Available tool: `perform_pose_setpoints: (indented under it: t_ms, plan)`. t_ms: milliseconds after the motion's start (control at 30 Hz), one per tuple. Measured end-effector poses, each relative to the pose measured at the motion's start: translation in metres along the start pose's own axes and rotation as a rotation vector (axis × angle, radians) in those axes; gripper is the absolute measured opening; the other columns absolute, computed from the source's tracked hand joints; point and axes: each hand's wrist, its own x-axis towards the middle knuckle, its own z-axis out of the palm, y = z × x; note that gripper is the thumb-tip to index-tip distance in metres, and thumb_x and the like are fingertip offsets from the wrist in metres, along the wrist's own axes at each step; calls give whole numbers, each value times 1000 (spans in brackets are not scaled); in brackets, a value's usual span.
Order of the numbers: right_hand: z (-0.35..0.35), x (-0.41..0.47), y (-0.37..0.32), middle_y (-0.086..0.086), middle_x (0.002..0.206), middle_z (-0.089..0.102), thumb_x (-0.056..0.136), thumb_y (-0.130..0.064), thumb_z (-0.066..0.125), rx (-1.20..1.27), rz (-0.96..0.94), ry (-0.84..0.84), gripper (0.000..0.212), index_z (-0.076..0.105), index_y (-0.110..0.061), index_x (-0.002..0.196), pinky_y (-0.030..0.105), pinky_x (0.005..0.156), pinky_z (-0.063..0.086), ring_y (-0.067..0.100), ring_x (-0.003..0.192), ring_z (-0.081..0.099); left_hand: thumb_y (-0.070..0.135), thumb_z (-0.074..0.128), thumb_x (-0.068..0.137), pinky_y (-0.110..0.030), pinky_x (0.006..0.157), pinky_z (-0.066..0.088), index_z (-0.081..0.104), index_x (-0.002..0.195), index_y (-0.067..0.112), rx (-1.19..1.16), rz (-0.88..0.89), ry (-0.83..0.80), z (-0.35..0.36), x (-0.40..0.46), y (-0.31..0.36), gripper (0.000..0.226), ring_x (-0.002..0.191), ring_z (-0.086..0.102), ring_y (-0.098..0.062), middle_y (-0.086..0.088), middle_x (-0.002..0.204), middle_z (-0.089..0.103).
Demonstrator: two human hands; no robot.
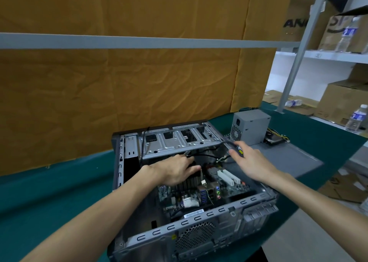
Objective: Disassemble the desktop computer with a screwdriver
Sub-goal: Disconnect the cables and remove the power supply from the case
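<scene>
counter covered in dark green cloth, runs left to right in front of mustard-yellow backdrop; open desktop case lying on its side mid-counter, guts facing up; grey side panel flat on cloth just right of case; grey power supply standing at far edge of panel, cables trailing off its right side; dark drive-looking thing beside it; water bottle upright far right
</scene>
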Motion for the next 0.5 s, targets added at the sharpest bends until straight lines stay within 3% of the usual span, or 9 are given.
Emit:
perform_pose_setpoints:
  t_ms: [133, 267, 400, 500]
  plan:
    - [-1, 1, 1, -1, 73, 66, 105, -51, 41, 12, -14, -14, 45, 42, -29, 143, 19, 41, 34, 4, 44, 55, 60, 27, 104, -49, 100, 50, 49, 141, 7, -14, 17, -14, -5, 0, 5, 68, 112, 64, -29, -16, 129, 63]
    - [-2, 4, 1, -2, 76, 67, 104, -52, 41, 18, 5, -40, 42, 43, -32, 140, 29, 49, 40, 10, 51, 58, 60, 28, 104, -45, 111, 43, 43, 150, 8, -34, 1, -23, -17, -4, 8, 71, 131, 55, -28, -14, 148, 52]
    - [-4, 4, 3, -3, 79, 67, 102, -55, 45, 38, 13, -36, 41, 45, -32, 137, 33, 55, 44, 12, 58, 63, 60, 28, 104, -47, 97, 51, 52, 140, 7, -38, 3, -44, -27, -8, 11, 68, 100, 67, -28, -17, 118, 68]
    - [-5, 3, 3, -6, 81, 65, 101, -56, 46, 59, 14, -31, 43, 46, -31, 136, 28, 51, 40, 3, 53, 60, 60, 28, 104, -49, 96, 51, 54, 139, 10, -38, 9, -49, -30, -12, 9, 66, 100, 67, -31, -20, 116, 69]
